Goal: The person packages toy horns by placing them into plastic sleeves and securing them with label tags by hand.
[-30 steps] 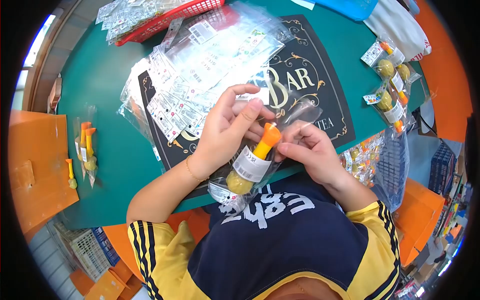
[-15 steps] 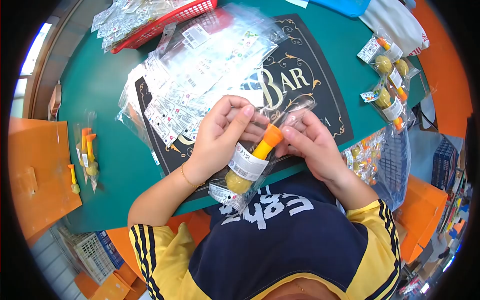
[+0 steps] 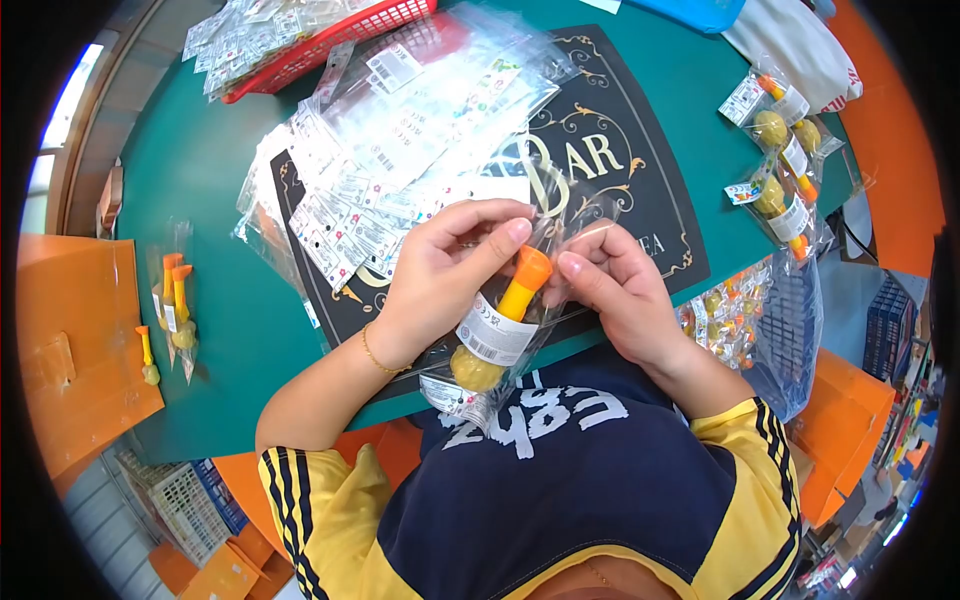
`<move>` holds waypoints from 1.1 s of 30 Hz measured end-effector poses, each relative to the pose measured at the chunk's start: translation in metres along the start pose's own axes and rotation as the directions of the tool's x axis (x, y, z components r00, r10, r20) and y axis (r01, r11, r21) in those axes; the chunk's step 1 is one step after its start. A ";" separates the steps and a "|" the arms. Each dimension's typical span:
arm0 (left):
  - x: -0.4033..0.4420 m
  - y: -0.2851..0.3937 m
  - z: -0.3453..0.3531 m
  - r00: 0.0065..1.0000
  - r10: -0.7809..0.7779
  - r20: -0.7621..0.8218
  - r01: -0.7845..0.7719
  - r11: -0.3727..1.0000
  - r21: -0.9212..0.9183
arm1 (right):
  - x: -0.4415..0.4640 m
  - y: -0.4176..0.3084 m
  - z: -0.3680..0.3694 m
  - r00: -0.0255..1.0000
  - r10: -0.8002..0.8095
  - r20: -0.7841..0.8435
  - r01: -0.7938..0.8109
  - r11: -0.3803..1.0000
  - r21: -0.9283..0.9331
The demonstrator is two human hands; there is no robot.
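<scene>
A clear plastic bag (image 3: 572, 205) holds a toy (image 3: 517, 300) with an orange top, a yellow stem and a round olive-yellow end, wrapped by a white barcode label (image 3: 496, 333). My left hand (image 3: 455, 275) pinches the bag's edge between thumb and fingers, left of the orange top. On the other side of that top, my right hand (image 3: 615, 285) grips the bag with thumb and forefinger. The toy hangs tilted at the table's front edge, over a black printed mat (image 3: 640, 170). Flat printed bags (image 3: 400, 130) lie fanned out beyond my left hand.
A red basket (image 3: 330, 45) of printed bags stands at the back left. Bagged toys lie at the left (image 3: 176, 310) and right (image 3: 780, 170) of the green table (image 3: 230, 220). Below the right edge is a blue crate (image 3: 785, 340) beside many packed toys (image 3: 725, 325).
Both hands have stayed at the bag with small finger movements. The toy's orange top has shifted slightly left, and the bag's upper part has changed shape between my hands.
</scene>
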State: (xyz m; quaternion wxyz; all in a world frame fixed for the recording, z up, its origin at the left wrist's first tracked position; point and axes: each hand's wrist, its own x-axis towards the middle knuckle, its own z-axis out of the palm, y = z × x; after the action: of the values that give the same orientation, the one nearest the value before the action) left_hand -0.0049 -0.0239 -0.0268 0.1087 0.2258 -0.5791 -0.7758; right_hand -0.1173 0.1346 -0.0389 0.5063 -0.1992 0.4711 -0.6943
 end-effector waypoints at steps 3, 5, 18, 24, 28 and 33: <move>0.001 0.000 -0.004 1.000 -0.003 -0.029 0.004 0.999 0.041 | -0.001 0.002 -0.001 1.000 0.002 -0.025 -0.001 1.000 0.018; 0.002 0.000 -0.008 0.999 -0.011 -0.031 0.011 1.000 0.010 | -0.001 0.003 -0.003 0.999 -0.005 -0.047 0.007 0.999 0.034; 0.011 -0.002 -0.022 0.986 -0.126 0.107 0.141 0.979 -0.145 | -0.006 -0.013 -0.011 0.997 0.055 -0.060 -0.051 0.996 0.077; 0.020 0.003 -0.039 0.995 0.030 0.090 0.003 0.935 -0.354 | -0.014 -0.017 -0.033 0.997 0.047 -0.058 -0.039 0.991 0.126; 0.010 0.008 -0.015 0.994 -0.053 0.098 0.065 0.989 -0.130 | -0.012 -0.017 -0.034 0.995 0.090 0.030 -0.095 0.976 0.198; 0.005 0.006 -0.010 0.961 -0.155 0.228 0.173 0.983 -0.060 | -0.007 -0.018 -0.030 0.985 0.083 0.152 -0.119 0.961 0.251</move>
State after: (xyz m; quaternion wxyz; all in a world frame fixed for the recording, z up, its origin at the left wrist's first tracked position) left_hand -0.0053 -0.0361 -0.0242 -0.0125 0.1805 -0.5357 -0.8248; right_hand -0.1459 0.1553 -0.0361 0.5946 -0.1553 0.3492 -0.7074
